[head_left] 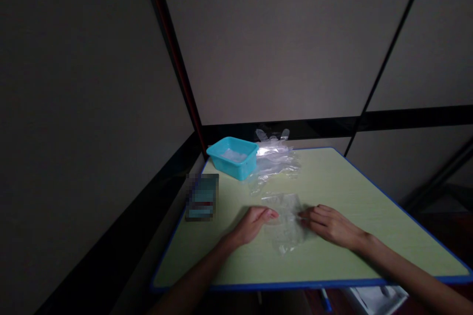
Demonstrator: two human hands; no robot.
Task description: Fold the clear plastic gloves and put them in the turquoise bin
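A thin clear plastic glove (286, 236) lies spread on the table between my hands, its outline faint and crinkled at the near end. My left hand (254, 221) is closed, thumb and fingers pinching the glove's left side. At the right side, my right hand (327, 224) has its fingers drawn together on the edge of the same glove; the exact grip of its fingertips is hard to see. Beyond both hands lies a loose pile of clear disposable gloves (277, 160), some with finger shapes standing up at the back.
A turquoise plastic basket (231, 166) with whitish clear plastic inside stands at the back left, touching the pile. A dark, pixelated flat object (202, 198) lies at the left edge of the blue-rimmed table (354, 197). Walls close in behind and left. Below the front edge is a white box (377, 300).
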